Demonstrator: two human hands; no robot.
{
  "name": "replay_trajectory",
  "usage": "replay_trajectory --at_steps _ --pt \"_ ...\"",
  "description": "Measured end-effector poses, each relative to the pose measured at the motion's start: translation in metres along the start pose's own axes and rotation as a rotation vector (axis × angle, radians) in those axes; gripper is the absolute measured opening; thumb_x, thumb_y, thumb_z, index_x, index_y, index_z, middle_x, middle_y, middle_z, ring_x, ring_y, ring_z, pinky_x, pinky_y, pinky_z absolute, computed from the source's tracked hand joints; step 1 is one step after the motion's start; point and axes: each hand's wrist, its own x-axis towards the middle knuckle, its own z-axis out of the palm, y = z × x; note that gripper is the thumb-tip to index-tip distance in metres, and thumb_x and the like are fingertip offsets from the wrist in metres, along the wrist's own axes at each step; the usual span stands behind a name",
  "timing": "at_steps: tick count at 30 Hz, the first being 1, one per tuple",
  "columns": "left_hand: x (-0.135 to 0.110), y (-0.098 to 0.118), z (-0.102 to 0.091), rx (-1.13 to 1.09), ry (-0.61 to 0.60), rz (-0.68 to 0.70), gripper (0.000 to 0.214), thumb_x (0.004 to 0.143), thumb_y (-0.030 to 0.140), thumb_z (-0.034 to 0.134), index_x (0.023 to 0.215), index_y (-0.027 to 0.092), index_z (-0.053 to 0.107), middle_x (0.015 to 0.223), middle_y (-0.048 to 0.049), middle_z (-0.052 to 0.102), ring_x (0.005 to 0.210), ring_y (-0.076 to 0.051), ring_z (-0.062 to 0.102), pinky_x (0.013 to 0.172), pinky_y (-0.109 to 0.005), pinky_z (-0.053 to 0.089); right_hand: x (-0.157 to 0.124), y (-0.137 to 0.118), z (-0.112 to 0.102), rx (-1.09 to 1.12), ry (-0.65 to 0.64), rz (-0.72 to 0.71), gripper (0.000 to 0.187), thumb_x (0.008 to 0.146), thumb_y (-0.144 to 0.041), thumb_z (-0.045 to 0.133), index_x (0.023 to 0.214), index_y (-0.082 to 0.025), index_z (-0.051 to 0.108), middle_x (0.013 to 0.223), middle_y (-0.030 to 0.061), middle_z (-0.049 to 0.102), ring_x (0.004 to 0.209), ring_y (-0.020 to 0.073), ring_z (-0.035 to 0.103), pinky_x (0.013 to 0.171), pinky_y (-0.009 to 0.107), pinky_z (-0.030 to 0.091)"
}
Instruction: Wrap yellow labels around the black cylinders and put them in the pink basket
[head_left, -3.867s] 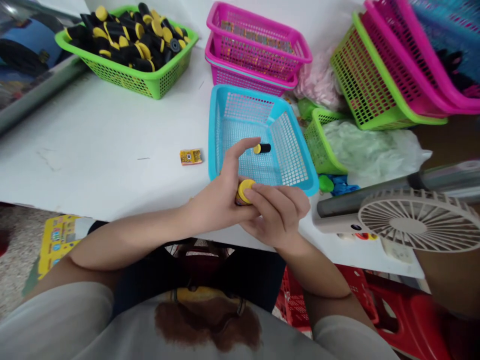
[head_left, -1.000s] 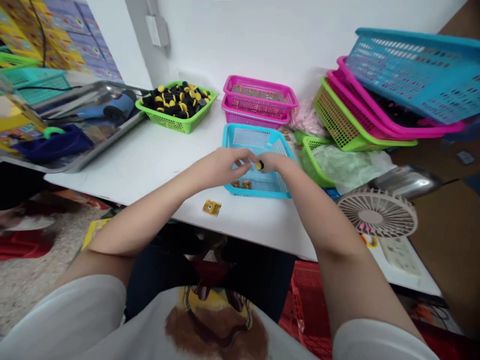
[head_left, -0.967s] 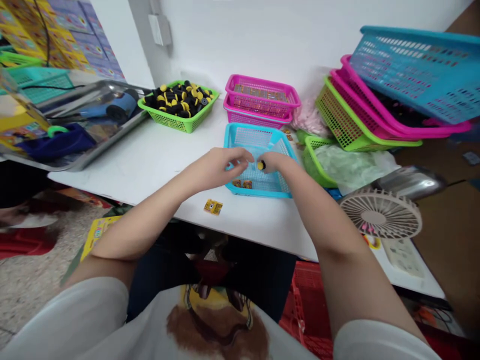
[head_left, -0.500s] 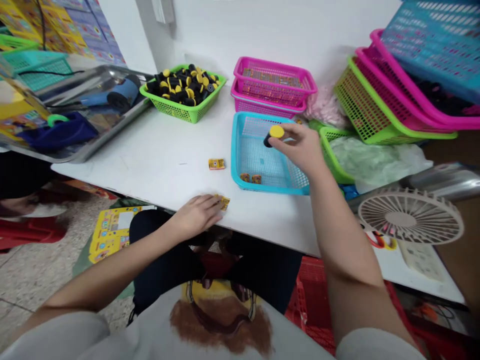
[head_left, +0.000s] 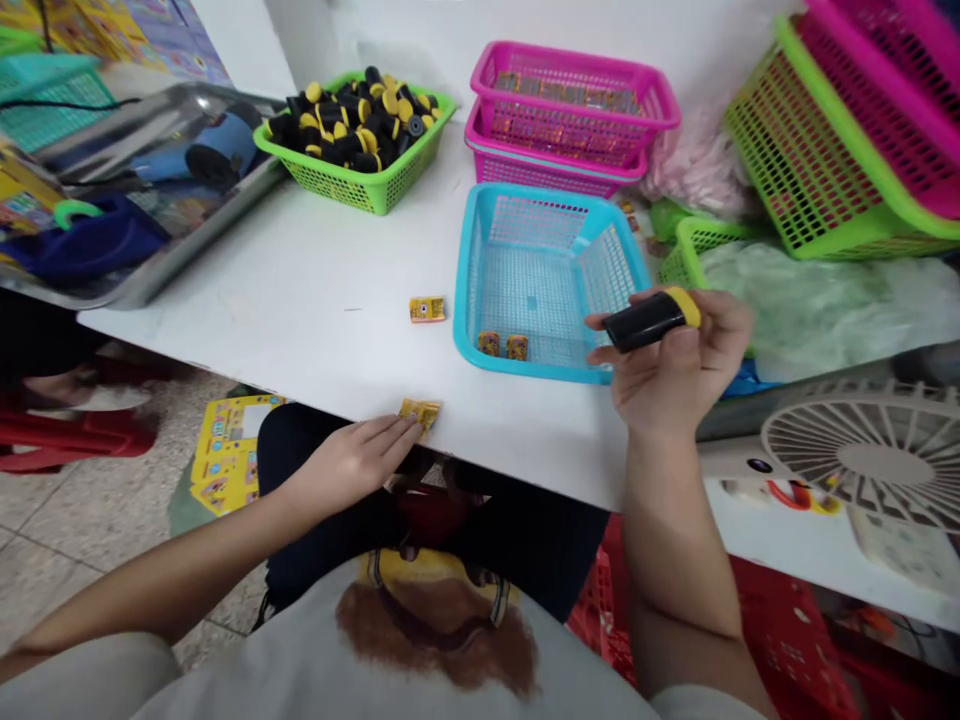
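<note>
My right hand (head_left: pixel 675 350) is raised over the right rim of the blue basket (head_left: pixel 466 270), its fingers closed around a black cylinder with a yellow cap (head_left: pixel 643 322). The cylinder lies tilted, its black end pointing left. At the table's front edge, my left hand (head_left: pixel 360 458) has its fingertips on a small yellow packet (head_left: pixel 421 411); the thumb is hidden. Farther back lies another yellow packet (head_left: pixel 427 309), flat on the white table (head_left: pixel 315 290). Two small packets (head_left: pixel 517 347) sit inside the blue basket at its near left corner.
A green basket (head_left: pixel 360 188) heaped with black-and-yellow cylinders stands at the back left. Stacked pink baskets (head_left: pixel 574 125) hold rows of packets behind the blue one. To the left is a metal tray (head_left: pixel 202 215) with tools; to the right, a fan (head_left: pixel 877 455) and leaning baskets (head_left: pixel 847 170).
My right hand has drawn back and right from above the blue basket, tipping the cylinder from upright onto its side. My left hand has shifted left with the packet. The view has moved slightly.
</note>
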Motion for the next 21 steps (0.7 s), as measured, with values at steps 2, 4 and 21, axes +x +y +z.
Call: replay_trajectory --at_steps 2,4,21 --pt "0.008 -0.005 0.003 -0.027 0.020 -0.047 0.039 0.100 0.000 0.041 0.116 0.006 0.076 0.115 -0.0130 0.081 0.099 -0.023 0.079 0.088 -0.032 0.067 -0.002 -0.001 0.000 0.003 -0.006 0.009 0.031 0.087 -0.055 0.076 0.111 -0.042 0.062 0.106 -0.0030 0.069 0.085 0.0214 0.079 0.060 0.036 0.069" --pt "0.014 -0.009 0.007 -0.122 0.005 -0.129 0.039 0.102 0.004 0.042 0.119 0.010 0.075 0.116 -0.0122 0.081 0.103 -0.023 0.079 0.091 -0.034 0.067 -0.004 0.001 0.001 0.001 -0.048 0.021 0.028 0.087 -0.053 0.077 0.109 -0.042 0.065 0.109 -0.0022 0.070 0.087 0.0226 0.080 0.063 0.040 0.071" --pt "0.065 -0.039 -0.028 -0.860 0.086 -0.474 0.017 0.089 0.024 0.065 0.089 0.025 0.081 0.092 -0.0050 0.075 0.079 -0.016 0.074 0.060 -0.022 0.061 -0.009 0.012 0.010 -0.051 -0.201 0.084 0.064 0.071 -0.042 0.093 0.128 -0.035 0.065 0.145 0.0035 0.058 0.110 0.0220 0.074 0.086 0.043 0.074"
